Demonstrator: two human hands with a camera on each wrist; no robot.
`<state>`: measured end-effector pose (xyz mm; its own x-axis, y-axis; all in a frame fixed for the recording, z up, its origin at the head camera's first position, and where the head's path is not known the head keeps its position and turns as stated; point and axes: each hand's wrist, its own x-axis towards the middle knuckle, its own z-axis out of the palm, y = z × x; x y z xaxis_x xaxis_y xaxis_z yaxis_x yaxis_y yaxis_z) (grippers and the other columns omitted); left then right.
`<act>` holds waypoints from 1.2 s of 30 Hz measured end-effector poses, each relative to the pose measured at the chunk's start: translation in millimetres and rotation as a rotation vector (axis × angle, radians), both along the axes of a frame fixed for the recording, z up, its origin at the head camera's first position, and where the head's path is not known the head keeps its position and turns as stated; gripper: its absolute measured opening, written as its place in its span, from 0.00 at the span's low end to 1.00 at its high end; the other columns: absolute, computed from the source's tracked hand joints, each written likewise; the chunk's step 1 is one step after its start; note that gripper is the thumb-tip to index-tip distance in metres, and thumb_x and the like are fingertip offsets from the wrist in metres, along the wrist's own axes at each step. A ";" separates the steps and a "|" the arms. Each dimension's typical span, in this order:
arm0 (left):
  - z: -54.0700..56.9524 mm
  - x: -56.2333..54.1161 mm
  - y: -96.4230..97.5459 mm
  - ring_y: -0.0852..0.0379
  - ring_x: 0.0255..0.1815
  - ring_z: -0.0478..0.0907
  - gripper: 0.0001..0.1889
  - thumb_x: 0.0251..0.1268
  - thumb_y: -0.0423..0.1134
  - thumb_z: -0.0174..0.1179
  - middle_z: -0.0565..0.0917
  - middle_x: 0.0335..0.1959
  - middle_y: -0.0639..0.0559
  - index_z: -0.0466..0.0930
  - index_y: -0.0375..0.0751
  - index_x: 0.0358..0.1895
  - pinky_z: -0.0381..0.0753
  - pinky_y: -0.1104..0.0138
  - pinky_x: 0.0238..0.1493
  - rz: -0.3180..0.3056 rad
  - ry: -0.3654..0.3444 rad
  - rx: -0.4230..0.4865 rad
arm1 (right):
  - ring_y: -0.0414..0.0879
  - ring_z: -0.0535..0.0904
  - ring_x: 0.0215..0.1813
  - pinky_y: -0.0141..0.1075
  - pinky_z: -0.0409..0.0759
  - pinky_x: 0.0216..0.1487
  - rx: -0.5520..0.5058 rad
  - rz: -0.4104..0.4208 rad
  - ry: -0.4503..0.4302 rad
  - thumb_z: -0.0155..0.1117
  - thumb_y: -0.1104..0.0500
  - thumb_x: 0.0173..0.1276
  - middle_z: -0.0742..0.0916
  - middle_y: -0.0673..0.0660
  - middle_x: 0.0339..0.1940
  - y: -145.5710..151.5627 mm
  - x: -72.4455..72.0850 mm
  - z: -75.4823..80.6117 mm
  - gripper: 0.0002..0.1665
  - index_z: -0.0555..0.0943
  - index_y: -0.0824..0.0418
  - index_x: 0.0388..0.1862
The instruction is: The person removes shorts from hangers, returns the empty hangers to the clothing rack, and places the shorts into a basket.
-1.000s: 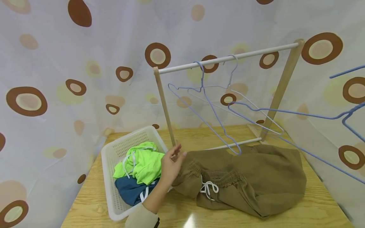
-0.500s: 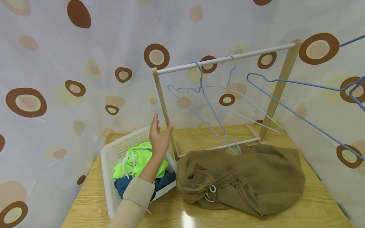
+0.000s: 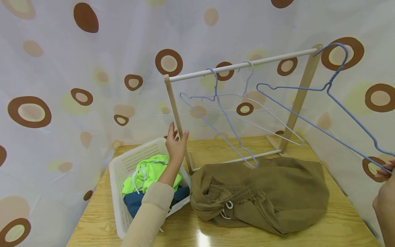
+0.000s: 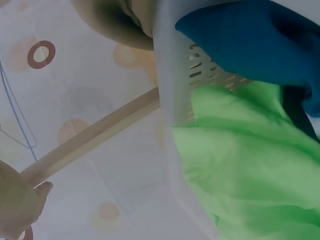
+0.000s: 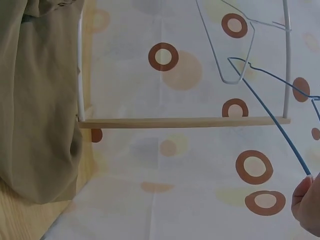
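At the far right of the head view my right hand [image 3: 387, 195] grips the bottom bar of a blue wire hanger [image 3: 296, 88]. Its hook points up, near the right end of the rack's rod [image 3: 274, 61]; contact between them cannot be told. The right wrist view also has the right hand [image 5: 307, 205] holding this wire. My left hand [image 3: 177, 145] is raised in front of the rack's left post [image 3: 174, 103], fingers loosely spread and holding nothing. Brown drawstring pants [image 3: 277, 192] lie bunched on the table before the rack.
A white basket [image 3: 115, 192] at the left holds a neon green garment [image 3: 151, 175] and a dark blue one [image 3: 134, 204]. On the rod hang a lavender-blue hanger [image 3: 216, 84] and a white hanger [image 3: 247, 84]. A dotted curtain [image 3: 55, 68] surrounds the wooden table [image 3: 92, 212].
My left hand has left the pants' waist and risen toward the left post. The right hand's hanger has swung up and left, bringing its hook and the hand into the head view.
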<state>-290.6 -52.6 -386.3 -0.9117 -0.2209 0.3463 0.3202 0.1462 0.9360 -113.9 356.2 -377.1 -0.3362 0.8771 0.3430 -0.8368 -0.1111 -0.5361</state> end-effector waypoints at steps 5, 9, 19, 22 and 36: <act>-4.0 -3.8 1.8 0.41 0.65 0.67 0.34 0.61 0.34 0.60 0.62 0.69 0.37 0.57 0.33 0.69 0.70 0.55 0.65 0.014 0.037 0.017 | 0.39 0.75 0.17 0.21 0.75 0.20 -0.111 0.105 -0.158 0.57 0.62 0.65 0.78 0.55 0.20 -5.5 -14.9 11.8 0.10 0.75 0.68 0.27; -6.1 -6.1 3.3 0.42 0.65 0.67 0.32 0.61 0.32 0.59 0.66 0.67 0.37 0.58 0.33 0.68 0.70 0.55 0.64 0.016 0.071 0.031 | 0.40 0.75 0.17 0.21 0.74 0.17 -0.032 0.059 -0.195 0.60 0.61 0.61 0.79 0.56 0.22 -11.0 -27.7 15.6 0.09 0.77 0.67 0.25; -8.1 -7.8 10.7 0.40 0.61 0.72 0.27 0.60 0.27 0.58 0.73 0.60 0.33 0.64 0.30 0.65 0.74 0.55 0.60 0.095 0.111 0.086 | 0.39 0.75 0.15 0.22 0.73 0.15 0.073 0.023 -0.181 0.63 0.62 0.59 0.81 0.55 0.19 -21.5 -61.0 16.5 0.11 0.78 0.68 0.21; -8.8 -8.1 12.3 0.41 0.60 0.73 0.26 0.61 0.26 0.57 0.74 0.59 0.33 0.66 0.30 0.64 0.75 0.56 0.59 0.117 0.110 0.092 | 0.38 0.75 0.14 0.22 0.72 0.15 0.058 0.040 -0.199 0.63 0.63 0.60 0.81 0.54 0.18 -23.3 -66.9 15.1 0.11 0.78 0.67 0.21; -10.3 -9.6 10.1 0.42 0.58 0.75 0.23 0.61 0.25 0.56 0.76 0.56 0.34 0.69 0.30 0.61 0.78 0.59 0.56 0.109 0.114 0.105 | 0.36 0.76 0.15 0.20 0.73 0.15 0.073 0.075 -0.302 0.59 0.65 0.63 0.82 0.52 0.20 -27.6 -67.7 3.0 0.11 0.78 0.65 0.21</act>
